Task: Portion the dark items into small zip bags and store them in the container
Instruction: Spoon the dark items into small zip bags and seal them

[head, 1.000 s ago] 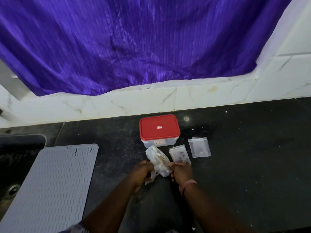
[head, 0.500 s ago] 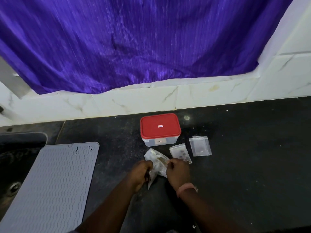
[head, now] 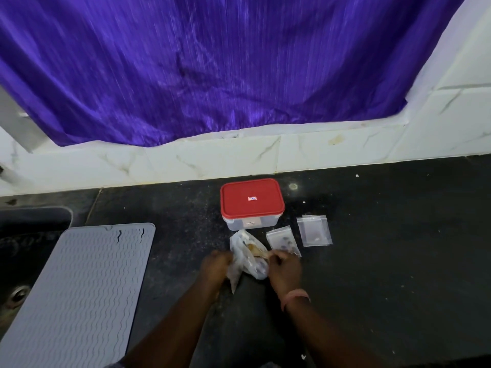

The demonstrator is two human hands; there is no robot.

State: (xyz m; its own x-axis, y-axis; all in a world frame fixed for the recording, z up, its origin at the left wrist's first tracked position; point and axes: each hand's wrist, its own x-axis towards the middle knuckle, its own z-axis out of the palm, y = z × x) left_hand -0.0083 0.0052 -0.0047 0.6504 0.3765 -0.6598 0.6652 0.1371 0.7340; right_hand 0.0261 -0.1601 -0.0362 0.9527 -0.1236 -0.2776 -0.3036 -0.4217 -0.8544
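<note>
Dark items sit inside the crumpled plastic bag (head: 247, 257) that I hold between both hands, low over the black counter (head: 398, 261) just in front of the container (head: 252, 205). My left hand (head: 216, 266) grips the bag's left side where the plastic gathers into a twisted tail, which I judge steadies it and keeps the contents from spilling, while my right hand (head: 284, 269) has its fingers curled at the bag's upper right edge, pinching the plastic near what looks like the mouth; whether those fingers are inside the opening or only on its rim I cannot tell, since the picture is soft there. I hold the bag close to the small zip bags so that each portion has a short way to go. One small zip bag (head: 283, 240) lies flat just beside my right hand with a few dark pieces showing through it, so I take it to be already portioned. A second zip bag (head: 314, 231) lies a little further right, apart from the first, and looks nearly empty, ready to be filled next. The container has its red lid (head: 252, 199) on, so nothing can be stored yet; I reckon it waits closed until the bags are filled. A grey ridged mat (head: 79, 288) lies well to the left, beside the sink (head: 16, 261).
</note>
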